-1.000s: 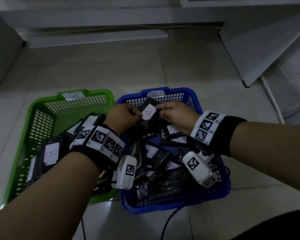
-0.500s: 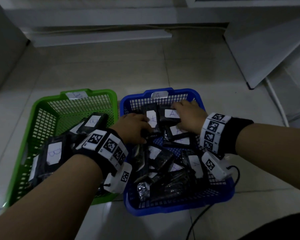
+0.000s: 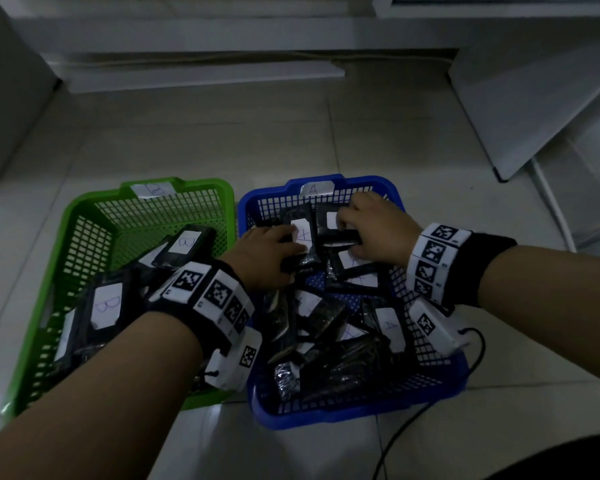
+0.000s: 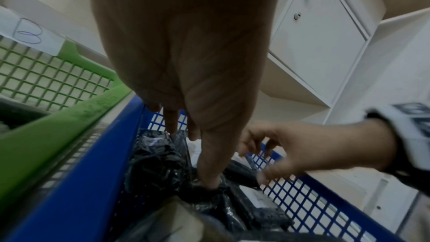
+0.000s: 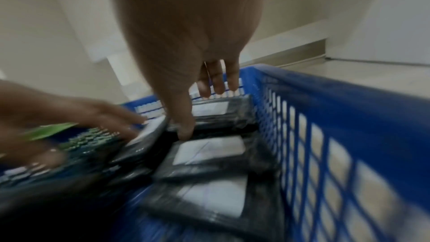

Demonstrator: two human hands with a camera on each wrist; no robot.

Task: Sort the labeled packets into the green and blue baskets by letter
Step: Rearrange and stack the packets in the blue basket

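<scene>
Once we had lowered the A packet into the blue basket's far end, both hands rested on the packets, fingers loose, gripping nothing; the green basket held Bs.

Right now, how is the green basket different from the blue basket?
The green basket has a paper tag with B; the blue basket has a tag with A. The green basket's packets show B labels, the blue basket's show A. Both hands, the left hand and the right hand, reach into the blue basket; none is in the green. Both are plastic mesh baskets side by side on the floor, holding black packets.
</scene>
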